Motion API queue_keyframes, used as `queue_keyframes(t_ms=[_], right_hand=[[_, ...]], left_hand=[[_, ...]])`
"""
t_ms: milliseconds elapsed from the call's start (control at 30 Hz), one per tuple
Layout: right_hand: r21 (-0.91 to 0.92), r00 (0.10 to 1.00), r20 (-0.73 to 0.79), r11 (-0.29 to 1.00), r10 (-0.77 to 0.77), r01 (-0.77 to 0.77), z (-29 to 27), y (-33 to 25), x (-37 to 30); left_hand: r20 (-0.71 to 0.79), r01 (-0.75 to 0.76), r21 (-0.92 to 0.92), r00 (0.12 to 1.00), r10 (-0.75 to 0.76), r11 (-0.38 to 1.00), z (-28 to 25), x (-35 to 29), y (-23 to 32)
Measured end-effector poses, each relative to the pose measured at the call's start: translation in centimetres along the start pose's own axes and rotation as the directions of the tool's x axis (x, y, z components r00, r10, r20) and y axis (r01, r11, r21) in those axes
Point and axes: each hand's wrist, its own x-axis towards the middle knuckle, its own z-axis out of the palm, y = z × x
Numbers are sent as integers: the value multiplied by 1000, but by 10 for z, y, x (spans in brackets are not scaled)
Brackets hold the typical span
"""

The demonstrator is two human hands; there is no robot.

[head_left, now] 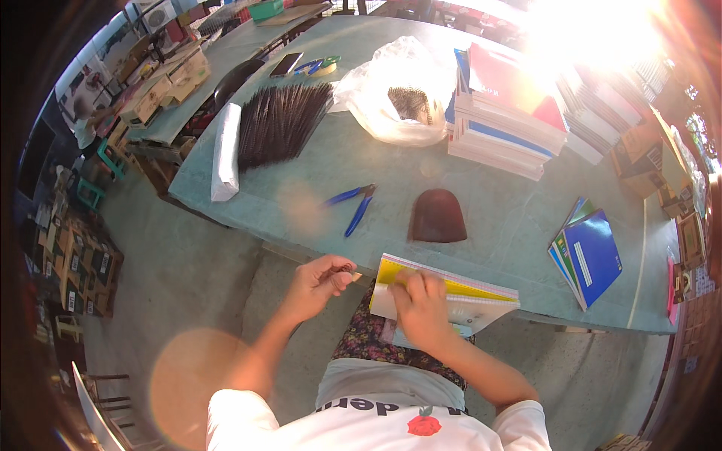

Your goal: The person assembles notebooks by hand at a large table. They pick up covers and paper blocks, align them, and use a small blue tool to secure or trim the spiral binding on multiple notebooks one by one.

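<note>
My right hand (423, 304) is closed on a notebook (481, 292) with white pages and a yellow sheet, held on edge at the table's near side. Just left of it, my left hand (322, 286) is raised with its fingertips pinched together; what they hold, if anything, is too small to make out. Beyond my hands lie blue-handled cutting pliers (353, 204) with their handles spread. A dark brown rounded block (438, 216) rests to their right. Farther left is a bundle of black binding coils (282, 124), beside a long white wrapped packet (226, 152).
A white plastic bag (368, 98) with dark coils stands at the far middle. To its right rises a notebook stack (500, 139), with more piles behind. Several blue and green notebooks (590, 252) lie at the right. A phone (286, 65) and scissors (310, 66) lie far left.
</note>
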Motion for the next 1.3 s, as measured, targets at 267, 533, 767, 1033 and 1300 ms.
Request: queue_keyframes(t_ms=[267,533,767,1033,1300], right_hand=[[22,982,157,993,108,-112,3,-2,-6],[-123,985,71,981,156,-147,19,2,14],[-61,974,123,981,188,-182,25,8,12],[269,906,328,893,266,-360,2,21,22],[264,878,298,851,375,-453,17,31,20]], left_hand=[[7,-106,-190,994,109,976,11,-1,-19],[-74,-318,-70,947,313,945,14,0,-34],[-139,-573,236,780,611,785,9,17,4],[174,-516,711,787,592,477,4,76,35],[354,-512,786,832,427,345,-10,72,-13]])
